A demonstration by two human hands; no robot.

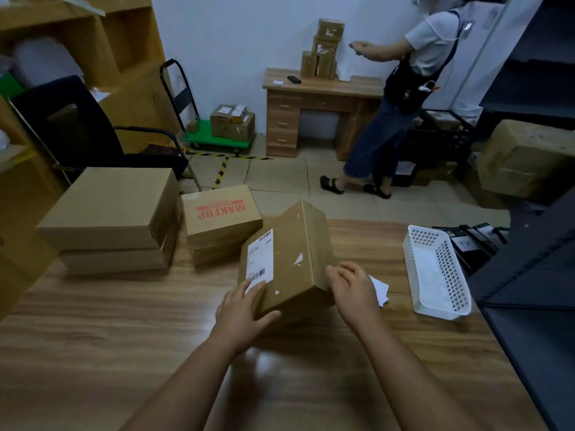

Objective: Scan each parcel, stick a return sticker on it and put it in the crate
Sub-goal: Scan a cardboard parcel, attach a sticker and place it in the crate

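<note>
Here, in the middle of the frame, a brown cardboard parcel (289, 262) sits tilted on a long wooden table (93, 321) with wavy grain. The box is smooth and boxy, with a white paper label (260, 262) on its left face showing black barcodes. The small print is too blurry to read.

The left hand (241, 309) holds the near left corner of the parcel. Its fingers lie over the bottom of the label and hide part of it, and the thumb hooks around the near edge. The right hand (353, 290) grips the near right corner with bent fingers. Both bare arms reach up from the bottom of the frame.

Just right of the right hand, some white paper sheets (380, 289) peek out, partly hidden by the hand. Further right lies a white plastic basket (435, 272) full of little holes.

Left of the parcel stands a stack of brown boxes, the top one printed MAKEUP (221, 209) in red. Two wider flat boxes (109, 219) are stacked at the left.

In the upper right, another person (404, 98) stands by a small wooden desk (320, 107), cut off at the top edge.
</note>
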